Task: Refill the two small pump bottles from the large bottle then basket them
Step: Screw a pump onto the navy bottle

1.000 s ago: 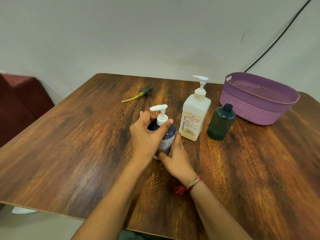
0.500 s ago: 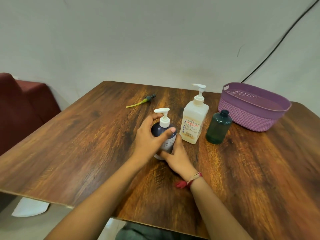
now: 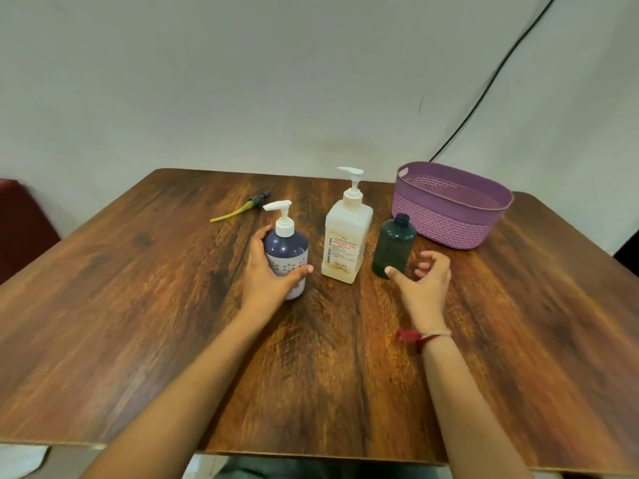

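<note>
Right hand (image 3: 427,281): moved off the blue bottle (image 3: 288,250) to just beside the green bottle (image 3: 394,247); fingers loosely curled, holding nothing.
Table (image 3: 138,323): wooden; carries every item.
Basket (image 3: 446,219): purple, far right.
Large bottle (image 3: 347,243): white, pump fitted, upright at centre; contents look pale cream.
Blue bottle: upright, white pump fitted; dark wall hides contents.
Left hand (image 3: 268,274): fingers and thumb wrapped round blue bottle.
Green bottle: upright between large bottle and basket; fill level cannot be told.
Loose pump (image 3: 242,210): lying far left.
</note>
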`<move>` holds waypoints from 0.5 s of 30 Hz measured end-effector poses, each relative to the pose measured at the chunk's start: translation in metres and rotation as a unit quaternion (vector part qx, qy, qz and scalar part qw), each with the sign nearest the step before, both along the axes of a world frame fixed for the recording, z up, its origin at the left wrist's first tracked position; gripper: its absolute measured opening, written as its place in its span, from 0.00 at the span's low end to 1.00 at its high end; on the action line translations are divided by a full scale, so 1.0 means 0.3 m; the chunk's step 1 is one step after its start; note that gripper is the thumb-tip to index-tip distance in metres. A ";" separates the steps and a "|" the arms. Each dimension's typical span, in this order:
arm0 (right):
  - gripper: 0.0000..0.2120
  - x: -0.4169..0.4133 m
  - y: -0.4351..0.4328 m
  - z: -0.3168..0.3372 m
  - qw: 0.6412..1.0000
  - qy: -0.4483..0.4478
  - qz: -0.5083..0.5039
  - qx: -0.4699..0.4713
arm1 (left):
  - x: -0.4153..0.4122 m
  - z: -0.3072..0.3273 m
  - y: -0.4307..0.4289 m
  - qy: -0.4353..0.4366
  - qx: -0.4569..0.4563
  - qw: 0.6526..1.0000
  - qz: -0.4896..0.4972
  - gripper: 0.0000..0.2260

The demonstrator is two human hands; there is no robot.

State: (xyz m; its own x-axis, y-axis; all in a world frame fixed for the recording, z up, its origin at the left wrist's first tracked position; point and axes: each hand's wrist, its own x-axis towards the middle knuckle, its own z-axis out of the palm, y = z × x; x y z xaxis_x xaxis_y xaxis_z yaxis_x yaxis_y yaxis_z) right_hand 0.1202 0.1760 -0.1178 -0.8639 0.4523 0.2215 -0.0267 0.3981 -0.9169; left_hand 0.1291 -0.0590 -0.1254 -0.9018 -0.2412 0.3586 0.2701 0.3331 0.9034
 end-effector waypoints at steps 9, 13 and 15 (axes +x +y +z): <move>0.47 -0.179 0.044 0.005 0.987 -0.074 0.140 -0.028 | -0.115 -0.008 -0.051 -0.023 0.015 0.998 -0.056 0.39; 0.39 -0.188 0.053 0.008 0.987 -0.076 0.143 -0.023 | -0.132 -0.013 -0.070 -0.056 -0.005 0.996 -0.075 0.43; 0.37 -0.171 0.059 0.013 0.987 -0.070 0.145 -0.006 | -0.137 -0.027 -0.084 -0.102 -0.031 0.992 -0.072 0.44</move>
State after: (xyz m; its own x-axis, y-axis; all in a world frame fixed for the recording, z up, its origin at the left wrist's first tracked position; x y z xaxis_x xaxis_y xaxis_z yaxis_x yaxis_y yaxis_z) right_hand 0.0687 0.1937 -0.1140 -0.9792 0.1839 0.0857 -0.0094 0.3808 -0.9246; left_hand 0.0879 -0.0841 -0.1334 -0.9808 -0.0872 0.1743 0.1320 0.3605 0.9234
